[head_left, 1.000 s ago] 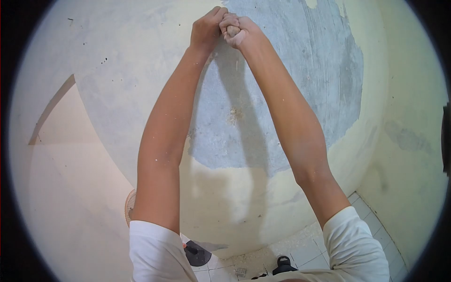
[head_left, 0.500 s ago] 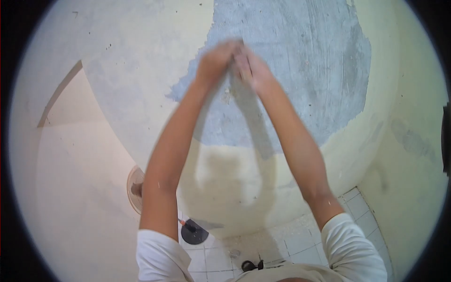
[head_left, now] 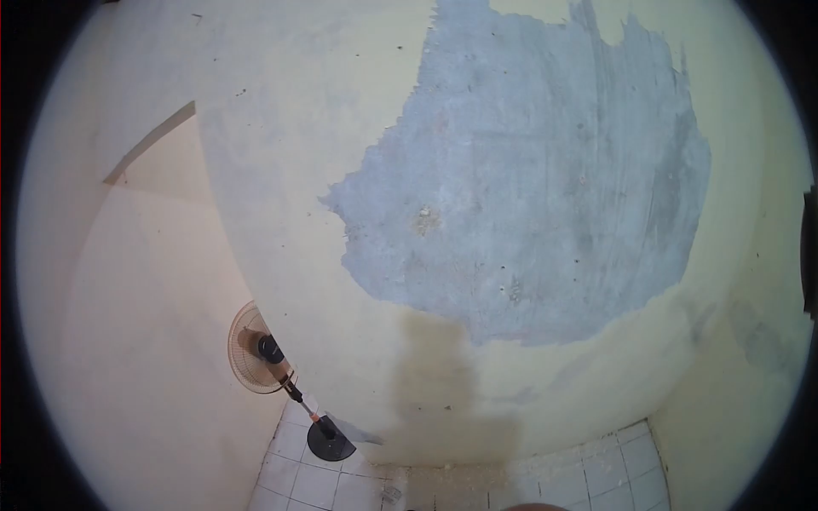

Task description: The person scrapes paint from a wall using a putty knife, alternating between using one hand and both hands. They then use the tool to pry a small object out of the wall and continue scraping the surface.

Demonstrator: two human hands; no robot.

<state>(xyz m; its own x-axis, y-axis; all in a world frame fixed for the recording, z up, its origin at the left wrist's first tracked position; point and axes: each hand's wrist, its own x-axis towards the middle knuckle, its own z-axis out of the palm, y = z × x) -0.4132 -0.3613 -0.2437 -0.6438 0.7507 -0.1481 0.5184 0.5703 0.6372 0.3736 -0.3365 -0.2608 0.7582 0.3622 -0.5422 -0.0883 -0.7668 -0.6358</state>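
Neither my left hand nor my right hand shows in the head view now. In front of me is a pale yellow wall [head_left: 341, 111] with a large ragged patch of bare blue-grey surface [head_left: 545, 187] where the yellow coat is gone. Small pits and a rough whitish spot [head_left: 425, 220] mark the bare patch. My shadow falls on the wall below it. What my hands hold or touch is out of sight.
A standing fan [head_left: 273, 349] with a round black base [head_left: 331, 439] stands at lower left, partly behind the wall's edge. White floor tiles [head_left: 562, 477] with scattered pale debris run along the wall's foot. A side wall [head_left: 763, 281] rises at right.
Both my arms, earlier raised with the hands together against the bare patch, have left the view. The view has shifted, so more of the fan and of the patch's lower edge shows.
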